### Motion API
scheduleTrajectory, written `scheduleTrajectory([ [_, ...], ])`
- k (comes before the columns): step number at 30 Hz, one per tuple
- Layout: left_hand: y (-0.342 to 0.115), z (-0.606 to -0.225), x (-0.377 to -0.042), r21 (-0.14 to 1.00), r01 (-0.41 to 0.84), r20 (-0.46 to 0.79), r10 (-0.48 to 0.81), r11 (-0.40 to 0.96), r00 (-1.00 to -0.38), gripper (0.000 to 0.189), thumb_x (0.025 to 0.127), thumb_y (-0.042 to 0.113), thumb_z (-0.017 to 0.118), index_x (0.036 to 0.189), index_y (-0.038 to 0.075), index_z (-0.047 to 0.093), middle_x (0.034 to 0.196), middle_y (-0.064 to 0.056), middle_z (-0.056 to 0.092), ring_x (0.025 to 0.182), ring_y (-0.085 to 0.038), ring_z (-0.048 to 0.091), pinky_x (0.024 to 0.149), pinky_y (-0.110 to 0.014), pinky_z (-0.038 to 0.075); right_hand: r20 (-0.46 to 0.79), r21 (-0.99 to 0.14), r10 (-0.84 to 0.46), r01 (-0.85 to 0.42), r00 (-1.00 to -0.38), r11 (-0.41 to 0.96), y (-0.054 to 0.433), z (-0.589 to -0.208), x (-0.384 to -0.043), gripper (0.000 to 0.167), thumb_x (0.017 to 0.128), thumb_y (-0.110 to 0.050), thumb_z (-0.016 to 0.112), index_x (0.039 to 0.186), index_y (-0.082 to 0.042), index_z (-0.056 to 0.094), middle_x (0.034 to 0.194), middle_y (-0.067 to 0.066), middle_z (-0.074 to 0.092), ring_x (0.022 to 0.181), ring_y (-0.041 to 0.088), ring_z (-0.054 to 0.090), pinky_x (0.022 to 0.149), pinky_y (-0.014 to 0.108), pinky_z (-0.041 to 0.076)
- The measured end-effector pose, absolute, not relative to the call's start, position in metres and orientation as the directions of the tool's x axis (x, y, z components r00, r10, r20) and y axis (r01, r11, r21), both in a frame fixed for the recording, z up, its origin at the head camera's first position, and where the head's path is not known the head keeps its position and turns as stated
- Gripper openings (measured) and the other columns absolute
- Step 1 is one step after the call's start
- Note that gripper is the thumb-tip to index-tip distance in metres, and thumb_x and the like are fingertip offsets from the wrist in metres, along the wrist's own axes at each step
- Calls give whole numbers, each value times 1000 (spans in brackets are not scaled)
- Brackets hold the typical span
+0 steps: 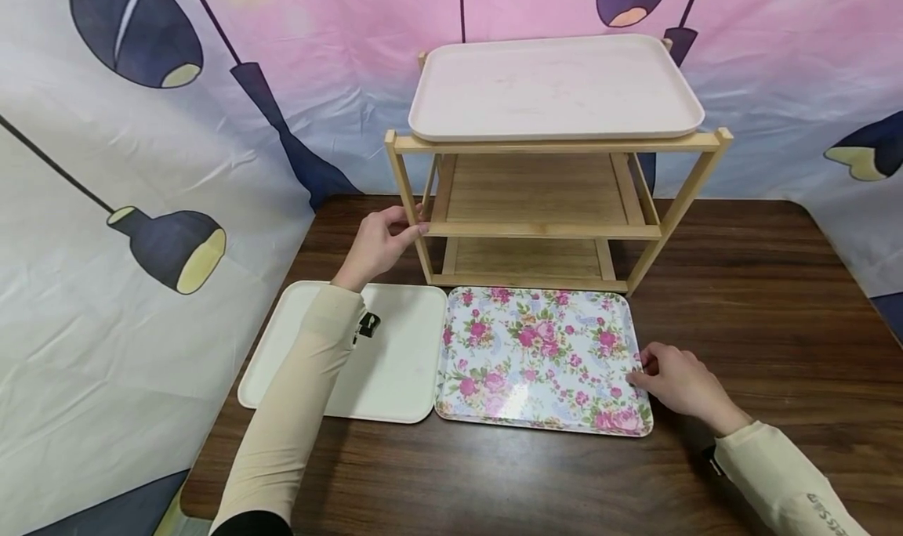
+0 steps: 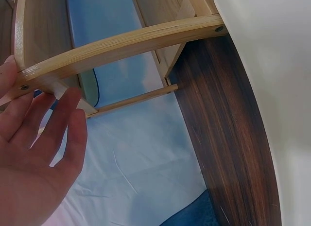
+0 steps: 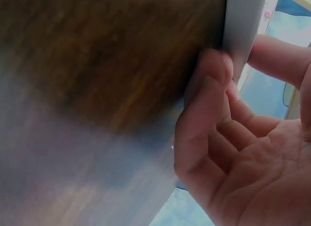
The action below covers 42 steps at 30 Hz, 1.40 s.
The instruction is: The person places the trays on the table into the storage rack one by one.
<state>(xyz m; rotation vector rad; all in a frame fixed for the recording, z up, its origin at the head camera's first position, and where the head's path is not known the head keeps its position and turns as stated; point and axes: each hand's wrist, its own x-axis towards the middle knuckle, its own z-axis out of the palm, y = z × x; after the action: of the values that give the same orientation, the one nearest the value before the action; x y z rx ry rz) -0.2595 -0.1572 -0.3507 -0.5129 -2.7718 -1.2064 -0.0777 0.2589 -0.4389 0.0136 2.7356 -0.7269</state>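
Note:
A three-tier wooden rack (image 1: 543, 230) stands on the dark table. My left hand (image 1: 377, 242) holds its left front post at the middle shelf; in the left wrist view the thumb lies on one side of the wooden post (image 2: 116, 46) and the fingers (image 2: 68, 124) on the other. At the front, a floral tray (image 1: 536, 356) with pink roses lies before the rack. My right hand (image 1: 677, 383) pinches that tray's right edge, with the thumb above and the curled fingers (image 3: 204, 104) beneath in the right wrist view.
Left of the floral tray, a plain cream tray (image 1: 402, 348) lies side by side with it, under my left forearm. A pale pink tray (image 1: 557, 89) rests on top of the rack. Behind the table (image 1: 762, 285) hangs a printed cloth (image 1: 282, 27).

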Motion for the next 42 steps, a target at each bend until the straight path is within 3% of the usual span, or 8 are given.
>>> scheduleTrajectory([
  [16,-157,-349,-260,698,353,223,279,623,-934,32,91,27,68,116,7,69,110,-14,71,113,-28,61,95,-45,45,-209,-556,-24,98,-978,825,258,-441,-68,30,88,-20,65,100,8,60,81,9,63,65,14,51,55,28,41],
  [23,-157,-350,-260,696,348,219,276,629,-936,33,91,28,67,116,7,69,111,-15,71,114,-29,60,98,-45,44,-219,-626,-19,125,-976,770,256,-439,-62,34,94,-18,57,110,12,53,81,11,63,55,14,54,48,29,44],
  [30,-156,-352,-260,695,349,220,276,629,-936,32,92,27,66,116,7,69,111,-14,71,113,-29,61,97,-45,45,-253,-694,-16,170,-967,700,254,-441,-55,42,98,-18,52,122,15,44,90,17,61,62,14,54,48,31,48],
  [37,-157,-351,-258,703,345,216,275,622,-937,32,92,28,66,116,7,68,112,-15,71,114,-29,61,98,-45,45,-371,-860,-74,312,-926,405,257,-439,-48,53,99,-13,49,137,18,28,104,20,59,74,12,62,55,36,56],
  [42,-158,-351,-257,710,340,212,274,617,-938,32,92,27,66,117,7,68,113,-15,70,116,-29,60,100,-45,44,-363,-903,-117,317,-924,291,259,-434,-47,54,100,-12,48,137,22,28,107,19,62,79,12,66,62,37,58],
])
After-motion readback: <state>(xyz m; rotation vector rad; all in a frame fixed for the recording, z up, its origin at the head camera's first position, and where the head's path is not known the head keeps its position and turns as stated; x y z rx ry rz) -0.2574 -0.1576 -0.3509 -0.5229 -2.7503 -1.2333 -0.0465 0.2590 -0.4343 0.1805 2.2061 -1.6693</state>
